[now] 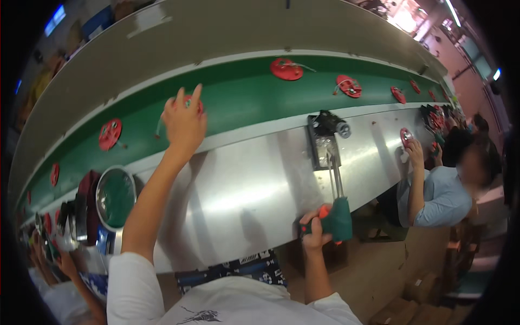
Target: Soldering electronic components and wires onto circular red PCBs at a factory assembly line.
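Observation:
My left hand [185,123] reaches over the green conveyor belt [238,86] with its fingers spread. Beneath those fingers lies a red round part [194,103], mostly hidden; I cannot tell whether they touch it. My right hand [316,237] is wrapped round the grip of a teal power screwdriver [340,219] with orange details. From the tool, a long thin metal shaft points away from me toward a small dark tray [326,149] of small metal pieces. A black device with a round metal end [342,128] sits at the tray's far side.
More red round parts [110,134] with wires lie along the belt. The metal worktop [244,184] runs before me. A round green-faced mirror or dish [116,197] stands at left. Co-workers sit on both sides; a person in light blue [447,195] holds a red part [406,137].

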A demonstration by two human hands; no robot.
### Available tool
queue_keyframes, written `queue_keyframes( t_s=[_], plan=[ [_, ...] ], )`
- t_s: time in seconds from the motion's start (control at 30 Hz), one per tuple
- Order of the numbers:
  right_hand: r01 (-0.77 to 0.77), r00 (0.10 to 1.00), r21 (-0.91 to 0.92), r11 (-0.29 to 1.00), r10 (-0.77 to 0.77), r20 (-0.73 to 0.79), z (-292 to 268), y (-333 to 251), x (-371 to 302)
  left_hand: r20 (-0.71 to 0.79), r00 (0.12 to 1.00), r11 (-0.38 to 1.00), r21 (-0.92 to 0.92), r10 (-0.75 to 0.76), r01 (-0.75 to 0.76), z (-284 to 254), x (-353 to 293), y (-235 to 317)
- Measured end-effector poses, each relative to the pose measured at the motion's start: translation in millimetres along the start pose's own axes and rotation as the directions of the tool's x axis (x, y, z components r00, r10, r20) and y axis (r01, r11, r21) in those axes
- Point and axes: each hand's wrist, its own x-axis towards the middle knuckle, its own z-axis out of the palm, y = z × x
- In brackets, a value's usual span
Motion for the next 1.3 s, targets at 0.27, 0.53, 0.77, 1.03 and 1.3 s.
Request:
queue_keyframes(
  t_s=[0.27, 0.53, 0.77, 1.03, 1.3],
  plan=[
    [-0.254, 0.942, 0.234, 0.939, 0.294, -0.159, 9.9, 8.3, -4.2, 0.265, 0.937, 0.964, -0.194, 0.228, -0.180, 163.0, 199.8, 152.4],
    [-0.199, 0.929, 0.191, 0.961, 0.247, -0.275, 23.7, -14.2, -1.3, 0.412, 0.863, 0.934, -0.317, 0.292, -0.165, 192.3, 202.2, 181.7],
    [-0.146, 0.977, -0.017, 0.989, 0.141, -0.161, 10.7, -1.8, 4.3, 0.174, 0.901, 0.749, -0.629, 0.397, -0.208, 77.5, 97.9, 67.9],
    [-0.137, 0.938, 0.204, 0.969, 0.194, -0.289, 30.0, -19.6, 11.6, 0.299, 0.832, 0.787, -0.569, 0.467, -0.238, -68.3, -83.9, -23.1],
    [-0.129, 0.962, 0.205, 0.970, 0.173, -0.211, 18.8, -27.1, -0.7, 0.124, 0.988, 0.752, -0.659, 0.092, 0.012, -72.6, -152.8, -67.1]
  ],
)
